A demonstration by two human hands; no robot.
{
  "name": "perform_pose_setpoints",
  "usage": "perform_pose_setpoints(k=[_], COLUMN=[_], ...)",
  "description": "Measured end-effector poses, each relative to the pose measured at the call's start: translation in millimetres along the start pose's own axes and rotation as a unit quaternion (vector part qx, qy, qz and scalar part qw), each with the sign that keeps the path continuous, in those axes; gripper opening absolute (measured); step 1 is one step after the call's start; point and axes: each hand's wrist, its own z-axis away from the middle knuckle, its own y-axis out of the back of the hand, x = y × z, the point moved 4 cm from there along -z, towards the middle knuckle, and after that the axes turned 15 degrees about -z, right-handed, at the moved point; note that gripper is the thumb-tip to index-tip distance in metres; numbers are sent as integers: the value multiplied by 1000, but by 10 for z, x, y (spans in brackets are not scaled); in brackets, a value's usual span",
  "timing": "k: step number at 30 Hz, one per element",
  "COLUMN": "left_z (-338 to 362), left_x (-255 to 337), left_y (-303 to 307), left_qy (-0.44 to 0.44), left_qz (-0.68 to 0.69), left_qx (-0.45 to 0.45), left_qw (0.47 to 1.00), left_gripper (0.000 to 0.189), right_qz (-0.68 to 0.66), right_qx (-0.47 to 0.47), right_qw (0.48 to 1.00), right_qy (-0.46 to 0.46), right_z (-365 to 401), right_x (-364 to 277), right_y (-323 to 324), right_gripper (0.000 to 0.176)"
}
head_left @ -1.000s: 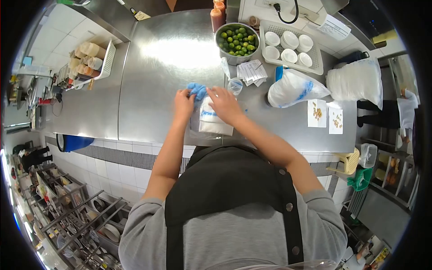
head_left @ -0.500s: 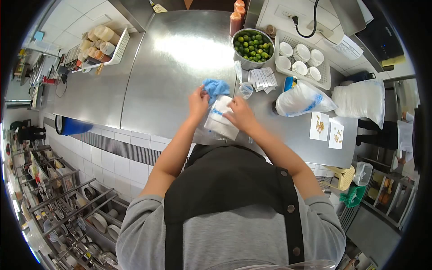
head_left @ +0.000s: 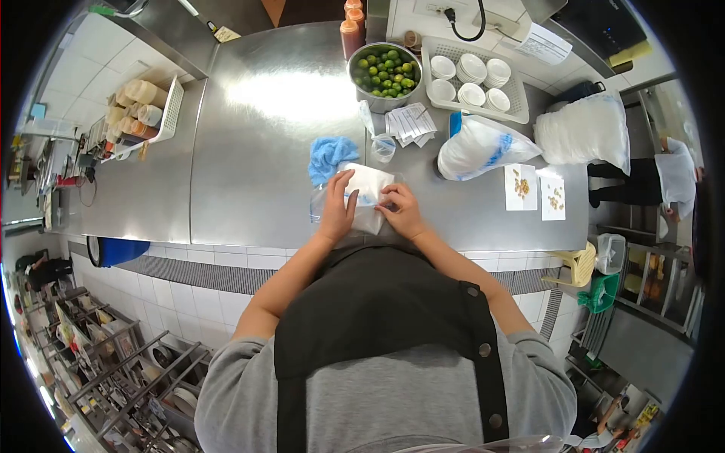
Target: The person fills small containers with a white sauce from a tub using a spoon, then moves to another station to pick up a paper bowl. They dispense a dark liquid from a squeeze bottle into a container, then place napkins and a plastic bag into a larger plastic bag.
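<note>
A white packet with blue print (head_left: 366, 181) lies on the steel counter, close to the front edge, with clear plastic around it. My left hand (head_left: 337, 210) rests on the packet's left side, thumb and fingers apart. At the right edge, my right hand (head_left: 402, 213) pinches the packet between thumb and fingers. Just beyond my left hand lies a crumpled blue cloth (head_left: 331, 157), touching the packet's far left corner. A clear plastic cup (head_left: 383, 148) lies a little farther back.
Behind are a pot of limes (head_left: 385, 73), sauce bottles (head_left: 350, 39), printed slips (head_left: 411, 123) and a basket of white bowls (head_left: 521, 106). Filled plastic bags (head_left: 487, 147) and paper sheets with small brown pieces (head_left: 521, 198) lie right. Another person (head_left: 672, 177) stands far right.
My left hand has let go of the blue cloth, which now lies on the counter, and has moved onto the white packet. My right hand has shifted to the packet's right edge.
</note>
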Motion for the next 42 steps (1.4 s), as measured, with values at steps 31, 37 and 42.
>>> perform_pose_setpoints(k=[31, 37, 42], left_z=[-1218, -1185, -1201], left_x=[1356, 1645, 1824], left_y=[849, 966, 967], left_qy=[-51, -44, -90], left_qz=[283, 147, 120], left_qx=[-120, -91, -94], left_qw=[950, 984, 984], left_gripper=[33, 7, 11], right_qz=[-264, -259, 110], right_qx=[-17, -20, -7], right_qw=[949, 958, 994], right_qy=[-172, -119, 16], right_z=[-577, -667, -654], right_x=[-1723, -2230, -2586], right_y=[767, 1226, 1124], right_gripper=[34, 44, 34])
